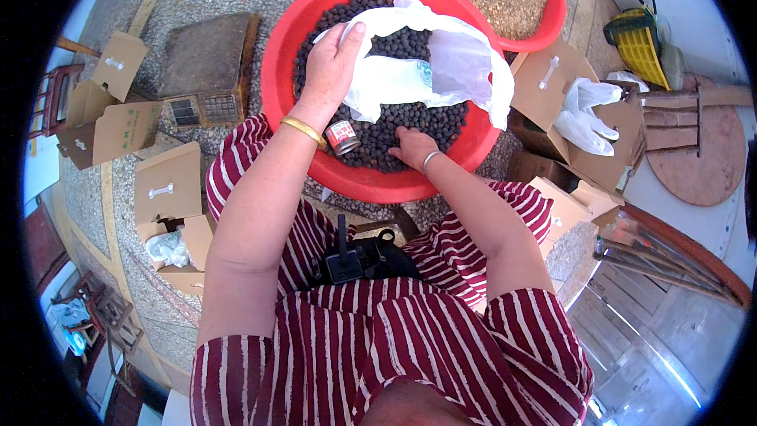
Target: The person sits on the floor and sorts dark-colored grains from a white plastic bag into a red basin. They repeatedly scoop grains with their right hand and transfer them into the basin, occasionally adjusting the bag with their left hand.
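A red plastic basin (284, 41) full of dark round seeds (378, 142) stands before my knees. My left hand (331, 68) grips the left edge of a white plastic bag (390, 80), whose mouth is spread wide over the basin. Through the bag's opening more dark seeds show. Down among the seeds, just below the bag, rest the fingers of my right hand (416, 148); whether they hold any is hidden. A small printed tin can (343, 137) lies tilted on the seeds, near my left wrist.
Behind the basin sits another red basin (553, 18) with light brown grainy material. Open cardboard boxes (168, 171) stand left and right, one bearing a white plastic bag (588, 115). A low boxy stool-like block (207, 59) is at left. A yellow-and-green basket (641, 44) leans far right.
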The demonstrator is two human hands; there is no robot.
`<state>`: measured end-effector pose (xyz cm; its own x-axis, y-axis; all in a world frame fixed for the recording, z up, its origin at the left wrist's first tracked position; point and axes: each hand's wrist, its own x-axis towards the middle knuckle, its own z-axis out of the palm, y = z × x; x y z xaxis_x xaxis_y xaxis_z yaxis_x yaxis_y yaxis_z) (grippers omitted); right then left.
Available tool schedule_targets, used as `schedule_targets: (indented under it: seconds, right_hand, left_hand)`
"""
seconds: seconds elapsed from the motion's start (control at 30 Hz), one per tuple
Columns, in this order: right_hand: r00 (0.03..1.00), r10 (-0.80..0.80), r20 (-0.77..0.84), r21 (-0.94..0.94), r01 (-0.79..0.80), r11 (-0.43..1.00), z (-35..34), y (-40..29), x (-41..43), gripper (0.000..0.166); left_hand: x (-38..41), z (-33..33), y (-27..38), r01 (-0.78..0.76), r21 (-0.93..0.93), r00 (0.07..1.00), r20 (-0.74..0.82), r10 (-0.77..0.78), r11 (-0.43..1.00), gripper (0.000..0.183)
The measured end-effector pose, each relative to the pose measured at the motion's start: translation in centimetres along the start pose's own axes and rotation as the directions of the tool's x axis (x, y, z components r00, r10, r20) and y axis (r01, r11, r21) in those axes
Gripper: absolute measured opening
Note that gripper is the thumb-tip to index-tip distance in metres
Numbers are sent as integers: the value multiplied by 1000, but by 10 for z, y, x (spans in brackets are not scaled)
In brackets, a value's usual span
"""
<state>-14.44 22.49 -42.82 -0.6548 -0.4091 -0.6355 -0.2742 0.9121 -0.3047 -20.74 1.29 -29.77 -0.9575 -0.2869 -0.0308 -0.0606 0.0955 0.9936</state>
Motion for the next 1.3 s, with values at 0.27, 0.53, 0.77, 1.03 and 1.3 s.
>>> schedule_targets:
  seconds: [0.27,0.53,0.77,1.03,1.3]
  right_hand:
    - [996,-85,-10,160,85,983,16,18,13,32]
    - [981,-178,77,68,173,983,2,-3,-2,31]
    - [976,-193,97,286,158,945,-2,10,4,25]
    - [972,-137,193,743,-54,667,-119,3,-21,26]
    - [936,93,-338,734,201,649,-174,-2,-9,25]
  left_hand:
    - [-2,3,4,-2,99,995,97,-8,995,41]
    - [-1,3,1,-50,161,997,69,39,986,40]
    - [0,2,0,-29,114,999,34,26,993,41]
    - [-1,0,-1,18,116,999,36,-22,993,40]
    - [-2,4,2,-19,135,997,76,9,991,42]
